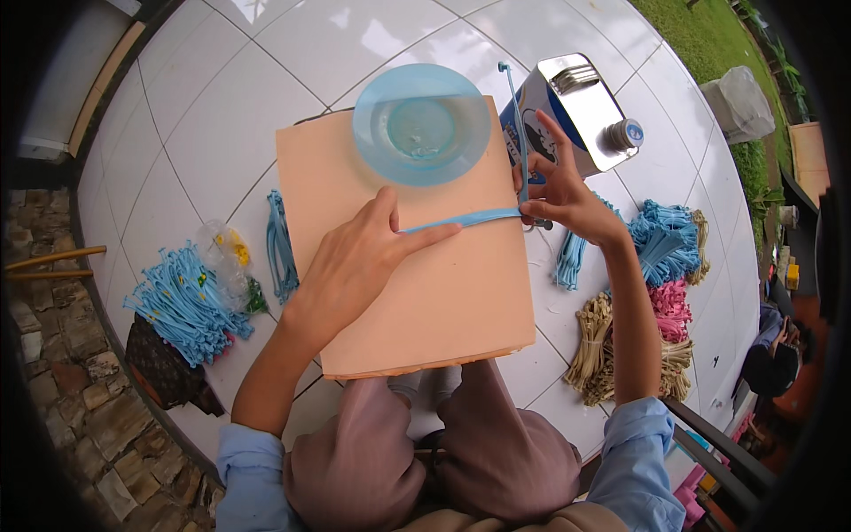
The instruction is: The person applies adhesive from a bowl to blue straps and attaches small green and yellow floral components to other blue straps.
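Note:
A flat light-blue strap (483,216) lies across a peach-coloured board (425,301) in front of my knees. My left hand (355,253) rests over its left end, index finger stretched along it and thumb apart. At the board's right edge my right hand (563,199) pinches the strap between thumb and a finger, other fingers raised. From this pinch a narrow blue length (521,133) with a small knob at its end stands up toward the far side. A translucent blue plate (372,133) sits at the board's far edge, with a clear substance in its middle.
A rectangular metal can (589,106) with a screw cap stands beyond my right hand. Bundles of blue (665,235), pink (671,306) and beige straps (589,346) lie at right. More blue straps (186,301) and a clear plastic bag (222,257) lie left on the tiles.

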`<act>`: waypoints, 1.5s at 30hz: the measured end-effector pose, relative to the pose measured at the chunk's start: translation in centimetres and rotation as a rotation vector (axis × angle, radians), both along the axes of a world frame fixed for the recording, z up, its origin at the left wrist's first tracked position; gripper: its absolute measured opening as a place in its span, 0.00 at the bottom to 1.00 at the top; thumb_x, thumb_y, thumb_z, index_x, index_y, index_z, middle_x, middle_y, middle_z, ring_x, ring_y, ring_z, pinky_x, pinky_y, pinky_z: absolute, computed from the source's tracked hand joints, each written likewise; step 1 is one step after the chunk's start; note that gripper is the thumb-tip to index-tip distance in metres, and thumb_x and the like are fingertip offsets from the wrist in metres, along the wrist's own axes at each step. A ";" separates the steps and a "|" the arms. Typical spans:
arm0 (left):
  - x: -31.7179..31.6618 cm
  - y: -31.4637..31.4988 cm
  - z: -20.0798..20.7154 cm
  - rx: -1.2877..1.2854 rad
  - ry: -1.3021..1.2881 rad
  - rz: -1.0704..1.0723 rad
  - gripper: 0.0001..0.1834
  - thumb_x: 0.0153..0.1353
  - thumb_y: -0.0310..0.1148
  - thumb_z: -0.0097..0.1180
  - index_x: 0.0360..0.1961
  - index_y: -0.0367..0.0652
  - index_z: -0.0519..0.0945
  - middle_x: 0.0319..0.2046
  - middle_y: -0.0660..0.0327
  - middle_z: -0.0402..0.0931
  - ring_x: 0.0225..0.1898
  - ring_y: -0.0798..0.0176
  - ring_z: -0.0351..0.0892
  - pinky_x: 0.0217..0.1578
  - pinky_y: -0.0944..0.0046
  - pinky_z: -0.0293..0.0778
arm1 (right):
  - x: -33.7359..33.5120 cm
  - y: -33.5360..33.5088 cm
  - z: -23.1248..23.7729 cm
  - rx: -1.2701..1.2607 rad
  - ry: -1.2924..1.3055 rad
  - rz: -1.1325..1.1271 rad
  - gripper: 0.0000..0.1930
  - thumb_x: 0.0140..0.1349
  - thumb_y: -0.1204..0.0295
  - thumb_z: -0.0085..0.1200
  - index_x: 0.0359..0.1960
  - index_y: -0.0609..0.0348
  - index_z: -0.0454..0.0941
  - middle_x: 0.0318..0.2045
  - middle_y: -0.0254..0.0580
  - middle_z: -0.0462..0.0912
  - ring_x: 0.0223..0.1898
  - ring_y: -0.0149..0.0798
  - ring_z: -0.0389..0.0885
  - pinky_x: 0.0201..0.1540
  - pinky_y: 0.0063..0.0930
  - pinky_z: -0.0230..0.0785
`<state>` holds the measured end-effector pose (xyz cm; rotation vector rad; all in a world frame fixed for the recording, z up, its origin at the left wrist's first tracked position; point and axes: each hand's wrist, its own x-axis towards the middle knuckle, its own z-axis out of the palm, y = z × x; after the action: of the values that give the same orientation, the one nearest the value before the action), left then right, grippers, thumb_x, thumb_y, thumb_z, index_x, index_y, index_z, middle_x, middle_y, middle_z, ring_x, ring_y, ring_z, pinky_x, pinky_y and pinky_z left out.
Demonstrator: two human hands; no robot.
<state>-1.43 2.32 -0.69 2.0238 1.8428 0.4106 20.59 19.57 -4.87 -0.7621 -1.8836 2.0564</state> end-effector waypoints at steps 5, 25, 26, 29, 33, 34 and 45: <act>0.6 0.0 1.1 -0.123 0.056 0.064 0.23 0.55 0.27 0.48 0.49 0.68 0.77 0.29 0.60 0.59 0.36 0.59 0.69 0.40 0.62 0.68 | 0.3 -0.3 -0.1 0.044 -0.114 -0.071 0.56 0.48 0.80 0.61 0.66 0.42 0.26 0.44 0.47 0.64 0.38 0.39 0.78 0.41 0.33 0.75; -0.3 -1.1 -1.4 0.054 0.078 -0.038 0.26 0.53 0.31 0.47 0.55 0.67 0.72 0.44 0.61 0.62 0.52 0.57 0.58 0.55 0.56 0.54 | -6.2 -1.8 5.0 1.565 -0.558 0.288 0.51 0.22 0.82 0.66 0.55 0.25 0.65 0.68 0.35 0.41 0.68 0.52 0.40 0.66 0.59 0.41; -0.3 -1.2 -1.4 0.051 0.077 -0.037 0.26 0.54 0.30 0.47 0.55 0.67 0.72 0.44 0.61 0.62 0.52 0.57 0.58 0.55 0.56 0.54 | -6.1 -1.8 5.0 1.564 -0.560 0.290 0.51 0.22 0.82 0.66 0.55 0.25 0.65 0.68 0.35 0.41 0.68 0.52 0.40 0.66 0.59 0.41; -0.3 -1.2 -1.4 0.057 0.072 -0.041 0.26 0.54 0.30 0.46 0.55 0.67 0.72 0.44 0.61 0.61 0.52 0.57 0.58 0.55 0.56 0.54 | -6.2 -1.8 5.0 1.542 -0.572 0.308 0.52 0.22 0.81 0.67 0.56 0.24 0.64 0.68 0.35 0.41 0.68 0.52 0.40 0.66 0.59 0.41; -0.3 -1.1 -1.5 0.057 0.080 -0.044 0.27 0.54 0.30 0.46 0.55 0.67 0.72 0.44 0.61 0.62 0.52 0.58 0.58 0.55 0.56 0.54 | -6.4 -1.9 5.5 1.530 -0.604 0.335 0.39 0.37 0.84 0.57 0.55 0.33 0.67 0.67 0.42 0.45 0.66 0.55 0.45 0.63 0.57 0.46; -0.3 -1.1 -1.4 0.056 0.072 -0.044 0.26 0.54 0.30 0.45 0.55 0.68 0.72 0.44 0.61 0.62 0.52 0.58 0.58 0.55 0.56 0.54 | -6.4 -1.9 5.5 1.529 -0.613 0.317 0.40 0.37 0.84 0.57 0.55 0.32 0.67 0.67 0.43 0.44 0.66 0.55 0.46 0.63 0.57 0.46; -0.5 -0.8 -1.4 0.059 0.131 -0.063 0.28 0.53 0.28 0.46 0.56 0.68 0.71 0.43 0.62 0.61 0.49 0.58 0.58 0.54 0.56 0.55 | -2.0 -2.7 2.4 1.373 -0.134 0.072 0.24 0.38 0.85 0.58 0.34 0.34 0.80 0.61 0.35 0.56 0.59 0.51 0.56 0.60 0.45 0.55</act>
<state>-1.90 1.51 -2.08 2.1893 1.8568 0.3256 18.60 16.91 -2.48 -0.4046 -2.6896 0.3428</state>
